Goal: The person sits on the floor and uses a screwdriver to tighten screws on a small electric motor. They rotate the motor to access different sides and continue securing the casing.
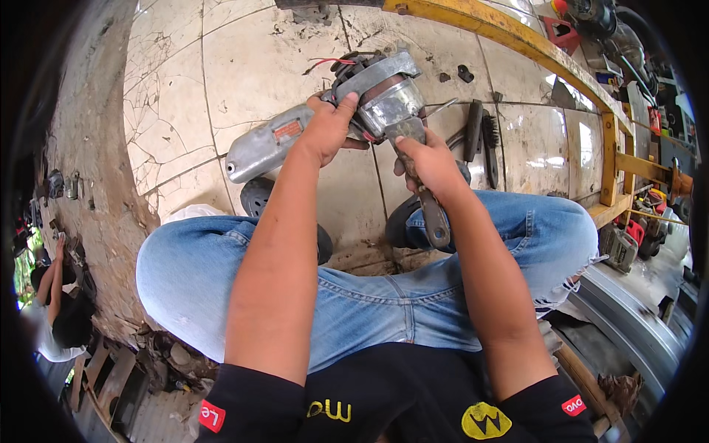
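My left hand [329,125] grips a grey metal assembly [388,100] with a shiny round housing, a curved bracket, dark parts and a red wire. A long aluminium body [258,151] with an orange label extends from it to the lower left, lying over the tiles. My right hand [428,159] is closed round an adjustable wrench [432,214], its head at the lower side of the round housing; whether the jaws grip it, I cannot tell. A wire brush [489,140] and dark-handled tools [473,133] lie right of my hands.
I sit cross-legged on cracked tiles [170,88]. A yellow metal frame [502,33] borders the right, with cans, a jerrycan [617,247] and metal rails [628,325] beyond. At the far left, another person [55,310] reaches toward small parts on worn concrete.
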Available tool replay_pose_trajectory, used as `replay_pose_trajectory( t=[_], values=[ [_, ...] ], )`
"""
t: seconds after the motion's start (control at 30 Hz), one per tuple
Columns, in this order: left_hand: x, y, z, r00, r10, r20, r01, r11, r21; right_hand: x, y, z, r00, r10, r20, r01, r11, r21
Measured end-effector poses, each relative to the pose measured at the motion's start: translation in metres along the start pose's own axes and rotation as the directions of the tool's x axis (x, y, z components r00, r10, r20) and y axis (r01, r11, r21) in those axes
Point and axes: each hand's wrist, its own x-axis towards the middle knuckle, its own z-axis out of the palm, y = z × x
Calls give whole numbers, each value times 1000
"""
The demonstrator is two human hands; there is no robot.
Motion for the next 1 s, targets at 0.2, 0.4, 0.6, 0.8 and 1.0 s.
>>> replay_pose_trajectory(
  t=[0.2,0.4,0.6,0.8,1.0],
  values=[
    [-1,-7,6,1000,-26,13,27,999,-37,-5,-8,-1,999,17,-48,-19,999,-40],
    [0,1,0,1000,-2,19,3,1000,-24,-1,-11,-1,1000,24,-19,-24,1000,-20],
    [-4,4,2,999,-17,-36,17,1000,-19,1,-3,-1,999,26,-27,-26,1000,-6],
    [0,2,-2,1000,-27,1,27,999,-18,1,-9,1,1000,17,-7,-17,1000,-12],
    [3,1,-5,1000,-15,25,16,1000,-9,4,-13,2,1000,22,3,-22,1000,-6]
  ],
)
